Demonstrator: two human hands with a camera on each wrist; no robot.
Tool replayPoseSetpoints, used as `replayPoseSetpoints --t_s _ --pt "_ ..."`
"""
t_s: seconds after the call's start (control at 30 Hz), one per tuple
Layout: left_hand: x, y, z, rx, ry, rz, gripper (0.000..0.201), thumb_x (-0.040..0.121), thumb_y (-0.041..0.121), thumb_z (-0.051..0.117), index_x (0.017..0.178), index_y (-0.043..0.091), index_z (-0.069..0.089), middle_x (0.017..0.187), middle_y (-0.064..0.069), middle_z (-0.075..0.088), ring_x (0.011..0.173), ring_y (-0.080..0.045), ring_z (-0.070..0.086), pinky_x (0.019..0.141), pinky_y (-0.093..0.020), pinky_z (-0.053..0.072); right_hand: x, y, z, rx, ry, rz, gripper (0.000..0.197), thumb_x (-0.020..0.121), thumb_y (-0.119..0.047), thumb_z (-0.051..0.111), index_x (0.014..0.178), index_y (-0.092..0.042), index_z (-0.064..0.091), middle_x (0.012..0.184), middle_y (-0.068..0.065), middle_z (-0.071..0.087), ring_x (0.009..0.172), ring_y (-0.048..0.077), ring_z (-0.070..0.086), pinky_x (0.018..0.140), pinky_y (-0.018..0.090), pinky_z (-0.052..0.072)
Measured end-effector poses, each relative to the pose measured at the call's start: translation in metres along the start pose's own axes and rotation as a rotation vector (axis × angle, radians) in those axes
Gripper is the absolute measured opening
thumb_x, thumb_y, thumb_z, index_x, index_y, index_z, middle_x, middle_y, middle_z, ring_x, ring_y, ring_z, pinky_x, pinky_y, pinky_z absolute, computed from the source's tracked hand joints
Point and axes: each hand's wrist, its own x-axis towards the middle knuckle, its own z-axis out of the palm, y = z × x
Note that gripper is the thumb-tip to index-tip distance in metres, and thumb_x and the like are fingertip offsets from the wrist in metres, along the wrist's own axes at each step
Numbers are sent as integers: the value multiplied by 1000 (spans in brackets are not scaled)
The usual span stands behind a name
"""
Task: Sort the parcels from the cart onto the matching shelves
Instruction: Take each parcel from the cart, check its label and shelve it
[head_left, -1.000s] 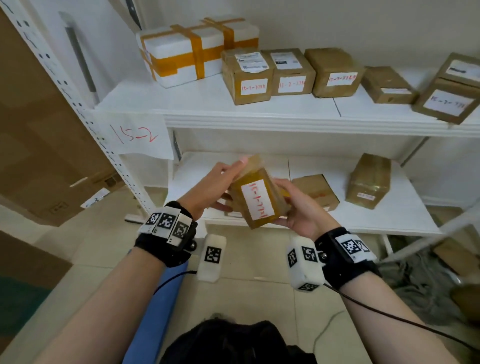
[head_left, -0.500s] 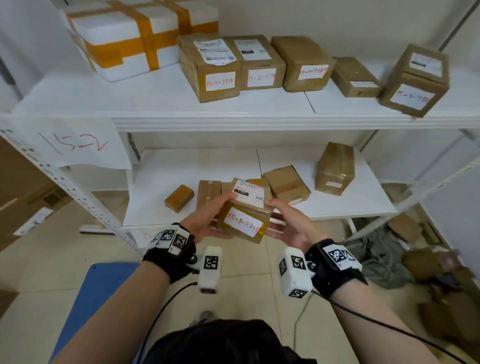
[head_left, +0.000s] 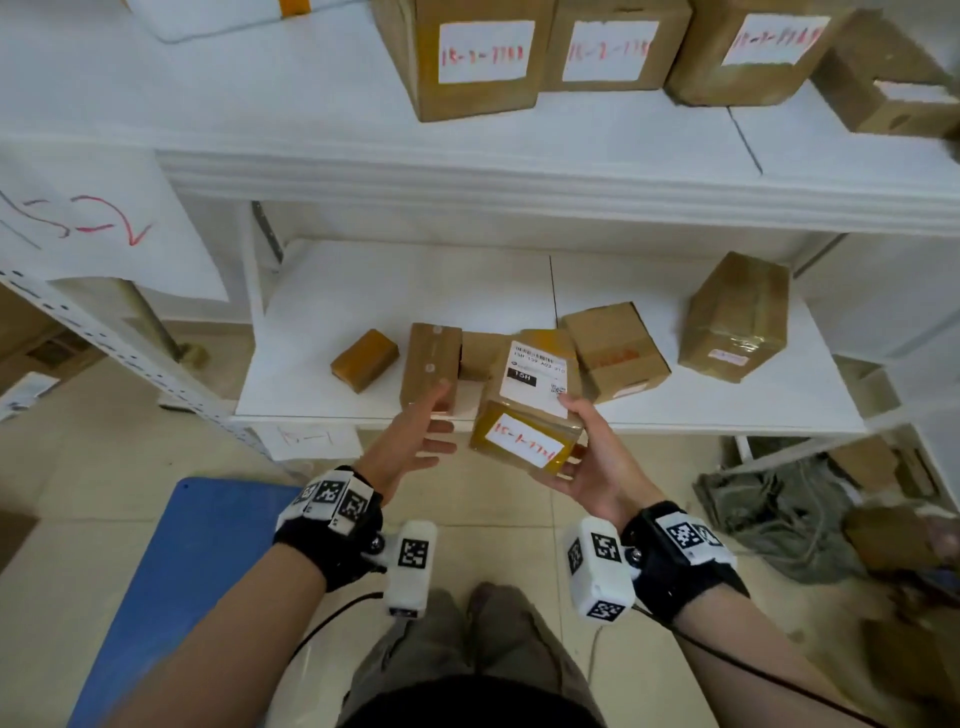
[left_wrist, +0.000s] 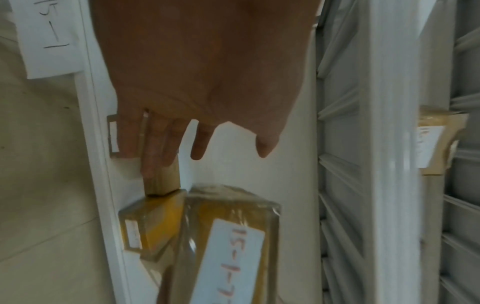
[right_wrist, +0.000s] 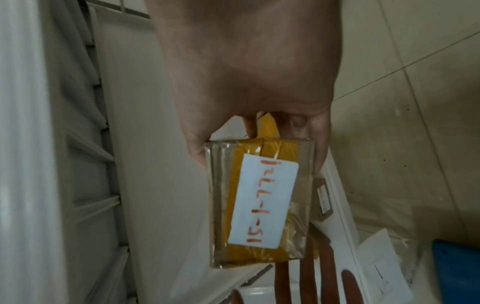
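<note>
Parcel (head_left: 524, 415) sits gripped in our right hand (head_left: 597, 462); our left hand (head_left: 415, 441), fingers loose, hovers just beside it.

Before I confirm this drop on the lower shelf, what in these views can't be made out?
- Held parcel: printed shipping label too small, head view.
- Its handwritten code: last digits cut off by the frame edge, left wrist view.
- Right hand: fingers under the parcel hidden by it.
- Low parcel behind it: mostly hidden.
- Upper-shelf boxes: tops cut off; red codes blurred.
- Left hand: open beside the parcel.
</note>
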Motion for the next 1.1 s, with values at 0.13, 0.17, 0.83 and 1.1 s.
replayPoseSetpoints --t_s 0.13,0.17,0.83,1.1 --pt "67 -11 -11 191 71 91 24 88 49 62 104 32 59 121 0 61 112 -25 60 99 -38 44 70 -12 -16 7 3 -71 40 90 -46 65 122 -22 62 103 9 68 96 26 67 79 40 60" --pt "91 -18 -15 250 90 133 25 83 46 65 104 32 60 121 2 60 113 -25 58 101 -39 43 94 -13 -17 -3 -2 -95 42 90 -46 65 124 -22 62 106 9 68 99 26 67 81 41 60" --pt "347 -104 -39 1429 463 555 99 60 75 74 143 34 39 137 0 46 116 -30 38 89 -38 42 360 8 2 -356 -117 -485 29 89 -50 66 101 -24 66 99 10 72 109 29 69 92 48 58" --pt "354 -91 -48 1429 414 545 96 56 71 79 137 30 48 128 1 50 109 -23 37 83 -34 40 362 14 9 -289 -105 -511 33 87 -51 67 105 -24 65 100 9 70 106 28 68 78 41 61"
